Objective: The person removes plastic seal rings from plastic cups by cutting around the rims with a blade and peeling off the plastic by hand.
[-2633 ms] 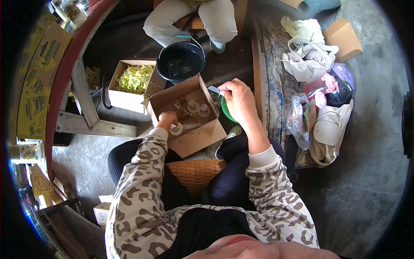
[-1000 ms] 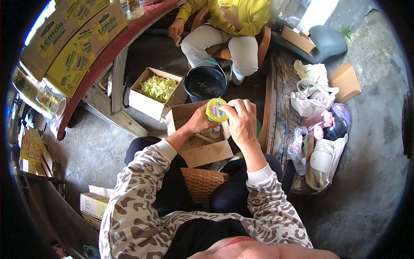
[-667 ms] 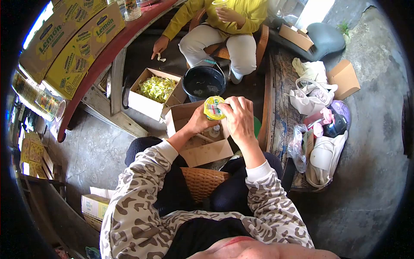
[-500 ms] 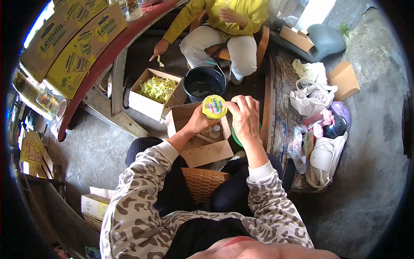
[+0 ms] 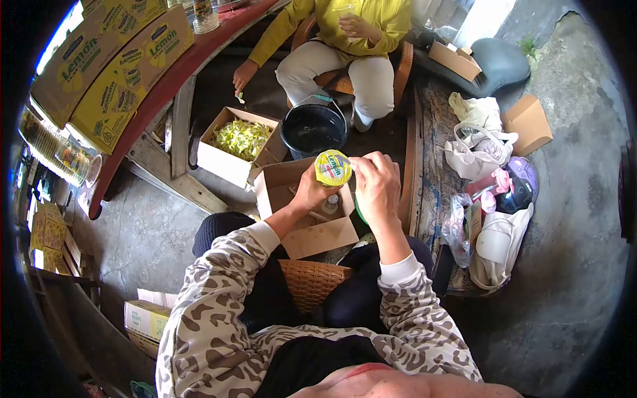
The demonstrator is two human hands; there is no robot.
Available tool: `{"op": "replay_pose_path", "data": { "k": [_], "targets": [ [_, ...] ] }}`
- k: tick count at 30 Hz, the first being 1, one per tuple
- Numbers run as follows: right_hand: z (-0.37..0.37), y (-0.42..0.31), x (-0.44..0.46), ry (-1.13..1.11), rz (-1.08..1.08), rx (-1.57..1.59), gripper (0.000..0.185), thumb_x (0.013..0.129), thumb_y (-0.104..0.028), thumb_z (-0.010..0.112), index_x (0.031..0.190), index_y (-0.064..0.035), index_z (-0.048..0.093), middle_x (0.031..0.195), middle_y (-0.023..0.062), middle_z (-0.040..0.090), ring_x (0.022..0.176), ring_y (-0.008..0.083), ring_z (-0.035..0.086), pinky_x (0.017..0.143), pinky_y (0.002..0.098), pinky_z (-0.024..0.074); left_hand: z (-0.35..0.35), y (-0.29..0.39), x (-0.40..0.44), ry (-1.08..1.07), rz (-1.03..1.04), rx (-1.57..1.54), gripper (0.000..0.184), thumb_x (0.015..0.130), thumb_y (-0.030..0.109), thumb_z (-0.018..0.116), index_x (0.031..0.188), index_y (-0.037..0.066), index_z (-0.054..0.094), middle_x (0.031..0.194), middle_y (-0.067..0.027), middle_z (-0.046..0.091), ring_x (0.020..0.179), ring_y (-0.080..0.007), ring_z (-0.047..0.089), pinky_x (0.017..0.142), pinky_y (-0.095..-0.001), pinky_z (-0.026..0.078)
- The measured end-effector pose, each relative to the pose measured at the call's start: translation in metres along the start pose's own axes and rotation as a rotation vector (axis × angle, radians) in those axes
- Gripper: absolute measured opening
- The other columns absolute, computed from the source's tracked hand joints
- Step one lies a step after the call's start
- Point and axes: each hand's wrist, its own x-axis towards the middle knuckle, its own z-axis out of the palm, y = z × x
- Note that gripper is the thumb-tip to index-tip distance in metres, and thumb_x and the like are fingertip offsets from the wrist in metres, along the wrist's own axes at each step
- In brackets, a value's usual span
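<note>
My left hand (image 5: pixel 309 194) is wrapped round a lemon drink cup (image 5: pixel 332 166) with a yellow printed lid facing up. At the right edge of that lid, my right hand (image 5: pixel 377 188) is closed in a pinch. A small greyish thing seems to lie between its fingertips and the lid, too small to make out. Below the cup stands an open cardboard box (image 5: pixel 320 240) with a few clear items inside, partly hidden by my hands.
Ahead is a black bucket (image 5: pixel 292 136) beside a carton (image 5: pixel 225 163) of yellow-green scraps. A person (image 5: pixel 361 50) in yellow sits opposite, holding a clear cup. Lemon cartons (image 5: pixel 133 83) stand on a red-edged table at left. Bags and a helmet (image 5: pixel 525 178) lie at right.
The cup has shifted slightly right and down, and my right fingertips now lie over the lid's edge. The other person's lowered hand has drawn back a little, holding a small strip.
</note>
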Motion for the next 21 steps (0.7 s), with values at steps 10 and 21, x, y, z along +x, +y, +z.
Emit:
{"op": "replay_pose_path", "data": {
  "k": [10,21],
  "targets": [
    [0.008,-0.017,-0.004,-0.022,0.004,-0.049,0.019,0.076,-0.004,0.071,0.094,-0.0079,0.073,0.087,0.004,0.06,0.084,0.0232,0.058,0.075,0.0384,0.0444,0.009,0.011,-0.001,0.121,0.08,0.022,0.045,0.071,0.007,0.079,0.111,0.003,0.059,0.103,-0.0174,0.067,0.097,-0.0324,0.067,0.084,-0.0391,0.053],
    [0.014,-0.023,-0.007,-0.08,0.048,-0.117,0.015,0.076,-0.006,0.069,0.09,-0.0068,0.074,0.087,0.0053,0.059,0.087,0.0235,0.058,0.077,0.0382,0.0445,0.011,0.006,-0.002,0.152,0.109,0.078,0.046,0.07,0.009,0.081,0.11,0.001,0.059,0.102,-0.0195,0.066,0.096,-0.0379,0.065,0.084,-0.0419,0.052]
  ]
}}
